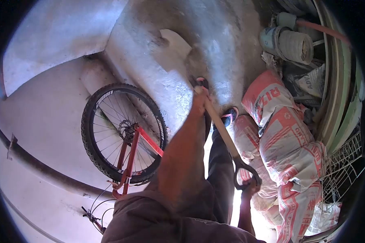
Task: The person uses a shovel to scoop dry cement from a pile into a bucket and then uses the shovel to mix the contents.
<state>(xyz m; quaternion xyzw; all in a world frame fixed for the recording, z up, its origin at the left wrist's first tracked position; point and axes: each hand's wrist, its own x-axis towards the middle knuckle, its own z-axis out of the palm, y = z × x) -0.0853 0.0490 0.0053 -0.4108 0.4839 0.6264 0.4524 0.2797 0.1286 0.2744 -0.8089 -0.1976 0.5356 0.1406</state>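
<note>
A shovel with a wooden shaft (221, 126) and a black D-shaped grip (238, 178) slants across the middle of the head view. My left hand (198, 101) is closed around the shaft near its far, lower end. At the other end, my right hand (252, 187) wraps round the D-shaped grip. The blade end lies beyond my left hand, blurred against the grey floor, so its edge is hard to make out. A sandalled foot (231, 115) stands beside the shaft, and another sandal (202, 83) shows near my left hand.
A red bicycle frame (129, 162) with its knobbly wheel (125, 131) leans along the wall at left. Red-and-white sacks (286, 139) are piled close on the right. Beyond them are stacked buckets (292, 43), boards (338, 97) and a wire rack (342, 168).
</note>
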